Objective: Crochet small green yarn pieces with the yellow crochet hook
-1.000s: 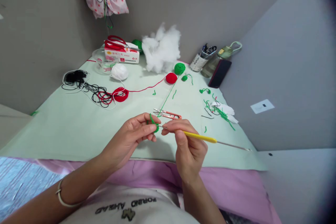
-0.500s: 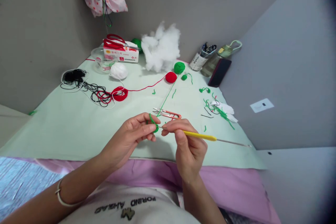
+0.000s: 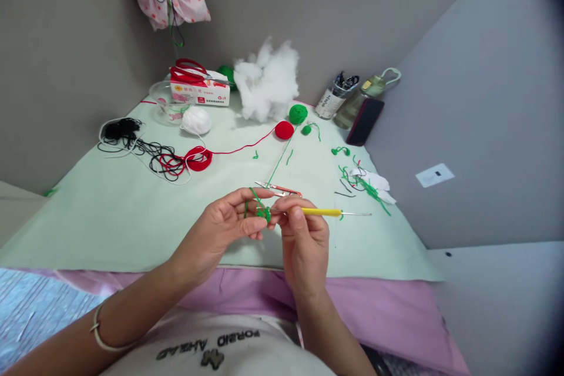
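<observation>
Between the thumb and fingers of my left hand (image 3: 220, 223) is a small green crochet piece (image 3: 264, 214), with green yarn looped over the fingers. My right hand (image 3: 307, 241) grips the yellow handle of a crochet hook (image 3: 324, 212). The hook's left tip reaches into the green piece; its other metal end points right. From my left hand the working yarn runs up to a green yarn ball (image 3: 298, 114). Just behind my fingers lie orange thread snips (image 3: 282, 190), partly covered by them.
Behind are a red yarn ball (image 3: 284, 130), white stuffing (image 3: 267, 82), a white yarn ball (image 3: 196, 120) and a box (image 3: 207, 94) with red scissors (image 3: 190, 72). Tangled black yarn (image 3: 123, 132) lies left. A phone (image 3: 365, 122), bottle (image 3: 350, 110) and yarn scraps (image 3: 370, 185) are right.
My right hand has moved left, closer to my left hand, and the hook has levelled out with its tip further into the green piece. The view has shifted slightly.
</observation>
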`<state>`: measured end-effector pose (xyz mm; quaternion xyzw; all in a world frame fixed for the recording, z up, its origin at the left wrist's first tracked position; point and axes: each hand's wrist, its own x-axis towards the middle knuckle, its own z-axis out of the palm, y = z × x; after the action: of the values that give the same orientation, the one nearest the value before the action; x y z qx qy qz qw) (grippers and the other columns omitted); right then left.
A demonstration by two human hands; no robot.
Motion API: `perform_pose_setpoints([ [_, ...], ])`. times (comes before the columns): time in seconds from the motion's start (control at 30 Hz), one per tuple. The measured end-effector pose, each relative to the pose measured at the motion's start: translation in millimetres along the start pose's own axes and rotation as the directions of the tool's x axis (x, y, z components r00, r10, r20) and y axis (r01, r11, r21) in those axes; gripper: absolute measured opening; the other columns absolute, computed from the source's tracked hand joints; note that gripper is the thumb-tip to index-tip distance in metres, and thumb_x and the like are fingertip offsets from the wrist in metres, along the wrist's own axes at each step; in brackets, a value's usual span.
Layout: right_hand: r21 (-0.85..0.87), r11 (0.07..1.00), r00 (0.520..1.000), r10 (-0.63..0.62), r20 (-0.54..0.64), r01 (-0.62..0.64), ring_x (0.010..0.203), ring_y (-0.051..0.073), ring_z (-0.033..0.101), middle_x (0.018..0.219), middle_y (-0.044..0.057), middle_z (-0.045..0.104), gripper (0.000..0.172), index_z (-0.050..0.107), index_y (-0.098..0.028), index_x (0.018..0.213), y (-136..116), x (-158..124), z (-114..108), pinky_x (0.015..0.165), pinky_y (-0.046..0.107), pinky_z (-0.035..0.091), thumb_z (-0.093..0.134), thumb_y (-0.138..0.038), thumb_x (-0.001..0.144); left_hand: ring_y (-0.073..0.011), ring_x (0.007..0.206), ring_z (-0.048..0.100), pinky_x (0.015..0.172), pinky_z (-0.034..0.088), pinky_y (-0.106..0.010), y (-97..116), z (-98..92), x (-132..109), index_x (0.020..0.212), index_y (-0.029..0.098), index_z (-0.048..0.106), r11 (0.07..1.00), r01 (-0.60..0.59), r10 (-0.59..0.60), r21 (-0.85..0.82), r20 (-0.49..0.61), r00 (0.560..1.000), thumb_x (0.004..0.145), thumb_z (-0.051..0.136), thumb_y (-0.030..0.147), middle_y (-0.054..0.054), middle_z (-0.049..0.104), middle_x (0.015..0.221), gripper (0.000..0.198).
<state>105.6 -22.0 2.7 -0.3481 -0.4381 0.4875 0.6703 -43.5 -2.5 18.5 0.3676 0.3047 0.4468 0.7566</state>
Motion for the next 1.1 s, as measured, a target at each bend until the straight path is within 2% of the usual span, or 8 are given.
perform_pose_setpoints([
  [0.37,-0.006,0.993,0.992,0.116,-0.052,-0.117,0.066,0.013,0.062,0.085,0.0,0.071,0.018,0.08,-0.027,0.092,7.2,-1.0,-0.2,0.065,0.03,0.057,0.071,-0.042,0.095,-0.0068,0.068,0.059,0.067,0.049,-0.018,0.1,2.4,-1.7,0.114,0.025,0.078,1.0,0.012,-0.012,-0.006,-0.057,0.998,0.083,0.086,0.022,0.004,0.071,0.079,0.033],
  [0.57,-0.241,0.971,0.999,-0.002,-0.036,-0.007,0.087,0.017,0.067,0.085,0.0,0.074,0.004,0.08,-0.027,0.085,2.2,0.3,-0.1,0.08,0.031,0.056,0.083,-0.027,0.083,-0.0106,0.081,0.06,0.077,0.052,-0.021,-3.3,0.0,0.7,0.119,0.027,0.076,0.985,-0.037,0.06,0.169,-0.13,0.99,0.078,0.089,0.024,0.004,0.062,0.084,0.043],
  [0.67,-0.243,0.969,0.998,0.03,-0.054,-0.042,0.079,0.015,0.066,0.083,0.0,0.073,0.005,0.08,-0.026,0.082,1.3,3.3,-2.3,0.073,0.029,0.055,0.084,-0.024,0.082,-0.0118,0.083,0.06,0.083,0.052,-0.025,-1.6,-3.7,1.8,0.131,0.029,0.071,0.957,-0.055,0.087,0.284,-0.101,0.991,0.081,0.086,0.027,0.004,0.061,0.088,0.052],
  [0.77,-0.132,0.985,0.99,0.102,-0.1,-0.114,0.065,0.012,0.062,0.078,-0.001,0.071,0.008,0.078,-0.024,0.08,-0.4,8.5,-5.4,0.062,0.027,0.052,0.085,-0.027,0.079,-0.0106,0.073,0.055,0.078,0.051,-0.027,5.6,-10.8,1.4,0.14,0.031,0.065,0.92,-0.025,0.052,0.392,-0.06,0.997,0.084,0.084,0.032,0.002,0.063,0.096,0.06],
  [0.83,-0.035,0.988,0.984,0.148,-0.102,-0.152,0.058,0.011,0.058,0.072,-0.002,0.068,0.012,0.076,-0.022,0.076,-4.3,12.3,-7.3,0.057,0.026,0.05,0.086,-0.028,0.075,-0.0106,0.068,0.051,0.073,0.05,-0.027,13.7,-17.2,-0.1,0.139,0.031,0.067,0.875,-0.03,0.078,0.483,-0.078,0.994,0.085,0.082,0.037,0.002,0.064,0.098,0.056],
  [0.93,0.085,0.978,0.98,0.196,-0.042,-0.192,0.053,0.009,0.053,0.067,-0.004,0.063,0.016,0.072,-0.021,0.07,-12.4,17.0,-10.2,0.051,0.024,0.046,0.087,-0.027,0.071,-0.0151,0.077,0.055,0.073,0.047,-0.026,30.1,-27.1,-4.3,0.126,0.033,0.076,0.768,-0.129,0.263,0.628,-0.125,0.957,0.087,0.081,0.041,0.001,0.063,0.088,0.04],
  [1.03,0.147,0.965,0.976,0.218,0.007,-0.217,0.051,0.007,0.05,0.065,-0.004,0.061,0.018,0.07,-0.021,0.071,-19.1,19.6,-14.4,0.048,0.022,0.043,0.088,-0.027,0.07,-0.0172,0.084,0.057,0.078,0.046,-0.024,48.2,-39.5,-9.8,0.099,0.032,0.083,0.632,-0.223,0.441,0.742,-0.107,0.891,0.087,0.081,0.042,0.001,0.066,0.089,0.016],
  [1.1,0.15,0.968,0.979,0.203,-0.004,-0.2,0.051,0.008,0.05,0.065,-0.004,0.061,0.018,0.07,-0.021,0.071,-22.4,20.4,-17.6,0.047,0.022,0.042,0.088,-0.027,0.07,-0.0164,0.089,0.056,0.082,0.044,-0.022,59.9,-56.0,-12.8,0.093,0.031,0.082,0.578,-0.184,0.517,0.795,-0.183,0.836,0.088,0.081,0.037,0.004,0.068,0.095,0.008],
])
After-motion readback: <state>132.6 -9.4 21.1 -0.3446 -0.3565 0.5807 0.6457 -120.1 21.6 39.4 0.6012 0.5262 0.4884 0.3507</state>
